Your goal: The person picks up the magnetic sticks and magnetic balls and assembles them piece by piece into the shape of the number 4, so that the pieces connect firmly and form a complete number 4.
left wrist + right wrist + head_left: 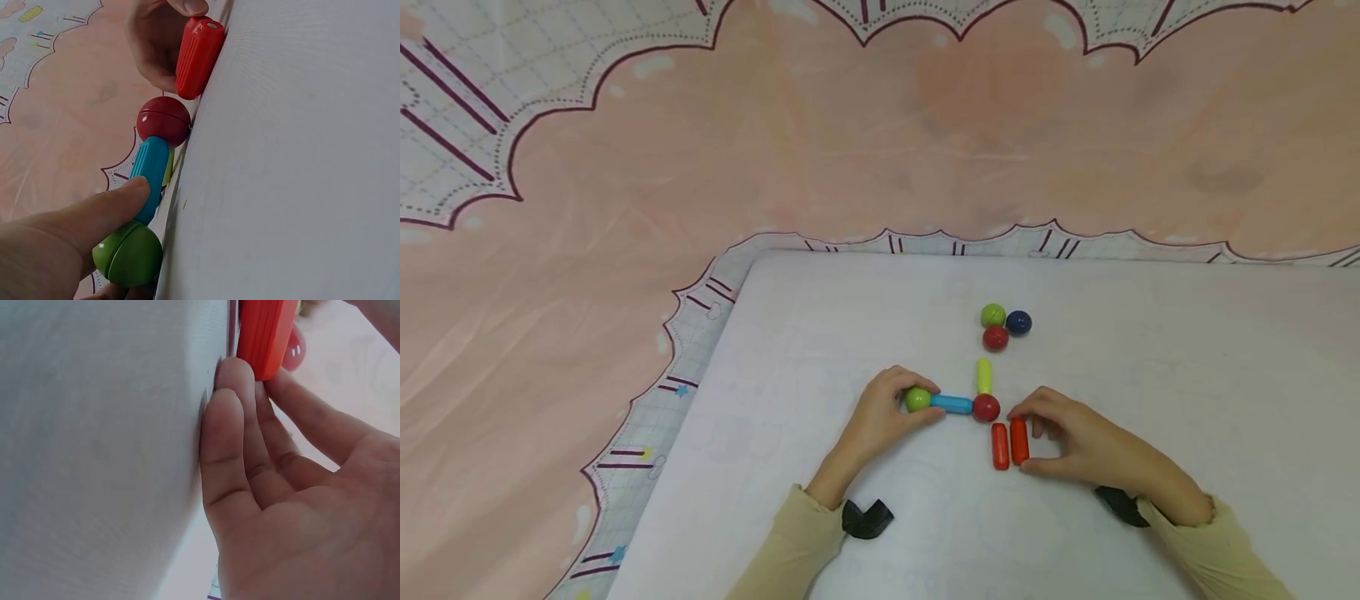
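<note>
My left hand (874, 410) holds a green ball (917, 399) joined to a blue ridged rod (952, 404), the thumb lying along the rod in the left wrist view. The rod's far end touches a dark red ball (986, 407). From that ball a yellow-green rod (984, 376) points away from me. My right hand (1086, 442) pinches a red ridged rod (1018, 441) by its two ends, thumb at the near end. Just left of it lies a second red rod (1000, 447), roughly parallel. In the right wrist view the held red rod (267, 337) partly covers a red ball (295, 350).
Farther back on the white tabletop (820, 317) a green ball (992, 315), a dark blue ball (1018, 322) and a red ball (996, 337) sit close together. A patterned peach cloth (625, 250) lies beyond the tabletop's left and back edges. Black straps (867, 519) show near both wrists.
</note>
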The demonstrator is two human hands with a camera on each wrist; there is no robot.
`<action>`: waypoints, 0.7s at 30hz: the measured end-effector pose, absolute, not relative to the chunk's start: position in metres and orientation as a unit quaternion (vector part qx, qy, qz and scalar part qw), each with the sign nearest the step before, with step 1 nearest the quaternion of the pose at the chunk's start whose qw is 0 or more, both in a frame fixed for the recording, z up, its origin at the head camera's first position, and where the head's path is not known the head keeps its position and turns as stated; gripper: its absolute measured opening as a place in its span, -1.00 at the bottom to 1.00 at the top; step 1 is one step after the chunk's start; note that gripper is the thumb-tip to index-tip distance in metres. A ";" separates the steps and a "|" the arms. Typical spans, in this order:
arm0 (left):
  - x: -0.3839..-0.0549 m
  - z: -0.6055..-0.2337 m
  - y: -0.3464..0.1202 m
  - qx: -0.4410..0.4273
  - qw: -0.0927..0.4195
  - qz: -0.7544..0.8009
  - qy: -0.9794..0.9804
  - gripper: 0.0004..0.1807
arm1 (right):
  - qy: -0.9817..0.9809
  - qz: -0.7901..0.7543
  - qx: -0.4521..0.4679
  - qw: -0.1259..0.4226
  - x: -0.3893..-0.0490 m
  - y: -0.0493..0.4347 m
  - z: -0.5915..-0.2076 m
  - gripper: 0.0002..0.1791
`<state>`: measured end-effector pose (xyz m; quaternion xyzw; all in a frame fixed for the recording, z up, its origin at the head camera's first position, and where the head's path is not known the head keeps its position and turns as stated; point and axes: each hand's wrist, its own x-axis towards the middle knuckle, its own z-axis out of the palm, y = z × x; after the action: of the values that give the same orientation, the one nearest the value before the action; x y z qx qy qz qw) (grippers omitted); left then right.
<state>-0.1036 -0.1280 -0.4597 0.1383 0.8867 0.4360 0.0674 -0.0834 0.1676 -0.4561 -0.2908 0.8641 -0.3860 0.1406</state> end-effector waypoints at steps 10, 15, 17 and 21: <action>-0.104 -0.461 -0.130 0.142 0.062 0.438 0.886 -0.66 | 0.859 -0.404 -0.283 0.137 -0.084 0.169 -0.451 -0.45; -0.104 -0.462 -0.131 0.146 0.059 0.434 0.887 -0.65 | 0.862 -0.405 -0.272 0.139 -0.086 0.167 -0.445 -0.44; -0.103 -0.461 -0.131 0.146 0.058 0.432 0.888 -0.64 | 0.861 -0.409 -0.273 0.133 -0.088 0.165 -0.444 -0.45; -0.103 -0.461 -0.131 0.145 0.058 0.429 0.889 -0.63 | 0.857 -0.417 -0.272 0.130 -0.089 0.163 -0.439 -0.46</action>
<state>-0.1028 -0.1309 -0.4607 0.1454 0.8894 0.4294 0.0583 -0.0890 0.1632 -0.4389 -0.2723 0.8573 -0.4170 0.1302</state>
